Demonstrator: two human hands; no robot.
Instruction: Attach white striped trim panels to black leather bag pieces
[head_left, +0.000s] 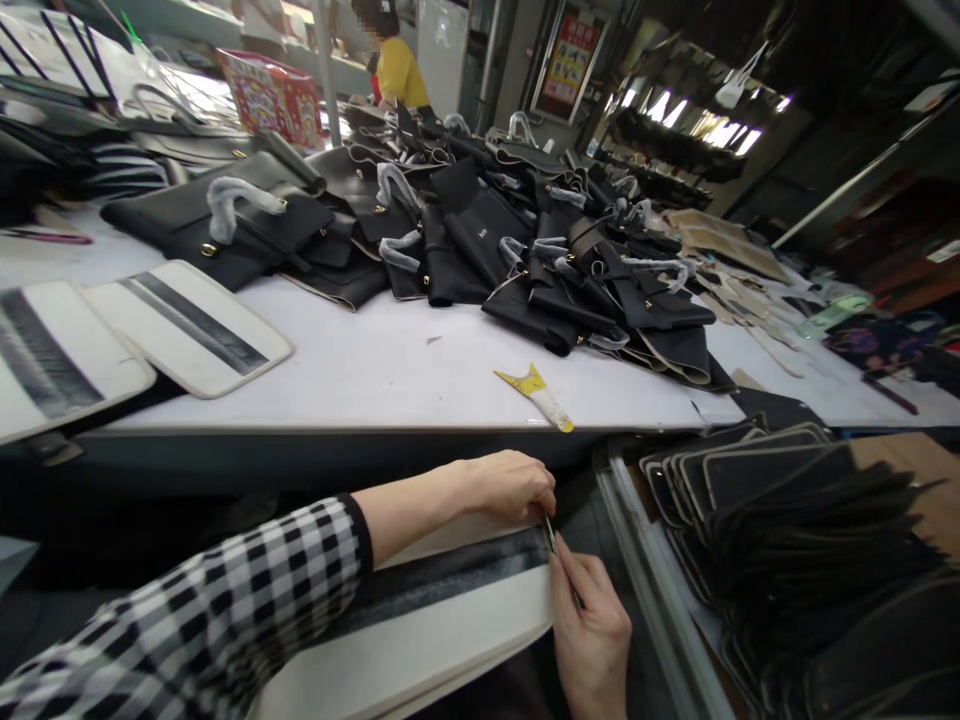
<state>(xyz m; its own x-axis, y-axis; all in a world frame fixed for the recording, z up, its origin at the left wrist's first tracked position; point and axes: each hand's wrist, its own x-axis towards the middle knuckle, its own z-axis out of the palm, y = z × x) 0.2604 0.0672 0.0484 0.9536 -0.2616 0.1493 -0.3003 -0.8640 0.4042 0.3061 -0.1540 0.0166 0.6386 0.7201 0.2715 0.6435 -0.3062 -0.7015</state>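
Note:
A white panel [450, 625] with a black stripe [450, 575] along it lies low in front of me, below the table edge. Across its far side reaches my left hand [517, 487], fingers pinched at the panel's right end; what they hold is hidden. Against that same end, my right hand [596, 625] is closed around a thin, dark tool with a metallic glint [552, 535], whose exact kind I cannot make out. The two hands are close together, with the tool's tip near the left fingertips.
Black handbags [480, 235] with wrapped handles are heaped on the white table [360, 370]. A yellow-and-white forked piece [536, 395] lies near its edge. More striped panels [199, 325] rest at left. Stacked black panels [780, 500] stand at right beside a metal rail [660, 590]. A person [401, 70] is behind.

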